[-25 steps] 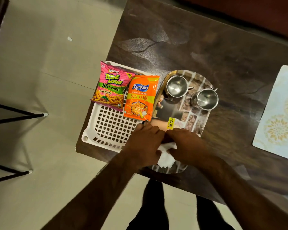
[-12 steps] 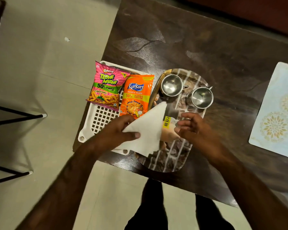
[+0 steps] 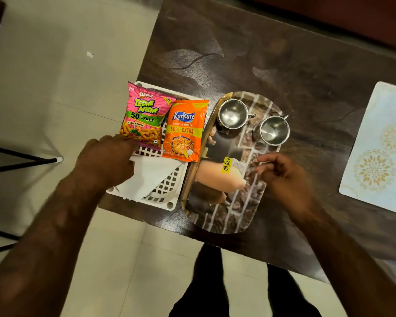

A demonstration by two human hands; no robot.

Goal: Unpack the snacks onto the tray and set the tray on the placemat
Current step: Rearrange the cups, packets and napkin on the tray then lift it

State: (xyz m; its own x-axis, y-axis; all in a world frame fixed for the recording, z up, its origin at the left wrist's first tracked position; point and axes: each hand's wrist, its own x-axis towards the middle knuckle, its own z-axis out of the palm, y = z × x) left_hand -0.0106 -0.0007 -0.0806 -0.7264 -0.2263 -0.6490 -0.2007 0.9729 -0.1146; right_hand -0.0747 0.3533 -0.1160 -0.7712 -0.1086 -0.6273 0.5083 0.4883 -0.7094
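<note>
A pink Bingo snack pack (image 3: 144, 115) and an orange Kurkure pack (image 3: 184, 131) lie side by side in a white lattice basket (image 3: 167, 203) at the table's left edge. Right of it sits the oval brick-patterned tray (image 3: 233, 216), which carries two steel cups (image 3: 232, 114) (image 3: 273, 131) and a yellow price sticker (image 3: 226, 165). My left hand (image 3: 105, 163) presses a folded white napkin (image 3: 151, 177) into the basket's near part, just below the pink pack. My right hand (image 3: 284, 177) hovers over the tray's right edge, fingers apart and holding nothing. The pale floral placemat (image 3: 380, 147) lies at the far right.
The dark wooden table (image 3: 284, 65) ends just left of the basket and just below the tray; the floor lies beyond. Black metal legs (image 3: 21, 160) stand on the floor at left. My own legs show under the table's near edge.
My left hand lifted the white napkin off the tray's near end and carried it left into the basket. My right hand let go and drew back to the tray's right side.
</note>
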